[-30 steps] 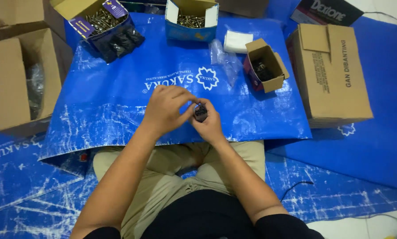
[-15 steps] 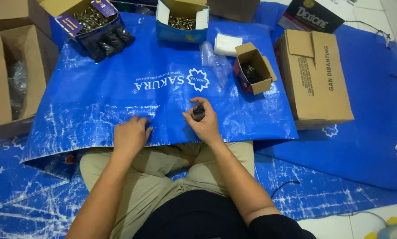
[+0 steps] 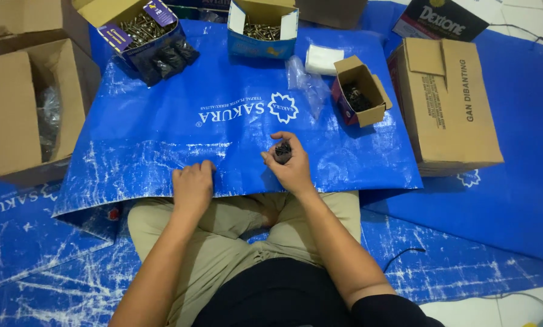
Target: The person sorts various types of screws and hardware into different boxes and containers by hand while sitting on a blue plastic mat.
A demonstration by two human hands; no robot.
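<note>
While the person sits cross-legged on the floor, a blue tarpaulin sheet [image 3: 162, 139] lies spread in front of the knees, and the things stand on it or around its edges. At the far left, an open brown cardboard box [image 3: 11, 109] lies on its side with clear plastic showing inside. Beyond it, near the upper left corner of the sheet, a purple-flapped box of brass-coloured screws [image 3: 141, 27] stands open, and a row of small black pieces [image 3: 165, 57] lies just beside it on the sheet.

The left hand [image 3: 193, 184] rests palm down on the near edge of the sheet, its fingers loosely curled and holding nothing. Farther back, at the top centre, a blue box of screws [image 3: 262, 30] stands open.

The right hand [image 3: 289, 163] hovers just above the sheet, near the left hand but apart from it, and its fingers [image 3: 296, 145] are curled around a small dark bundle of screws [image 3: 282, 150], gripping it between thumb and fingertips. Behind this hand lies a crumpled clear plastic bag [image 3: 302, 75], with a white packet [image 3: 323, 59] just past it. To the right of those, a small open carton [image 3: 359, 91] tilts on the sheet with dark screws inside. A large closed cardboard box [image 3: 447, 109] stands at the sheet's right edge, and a black box [image 3: 441, 18] lies beyond it at the top.
</note>
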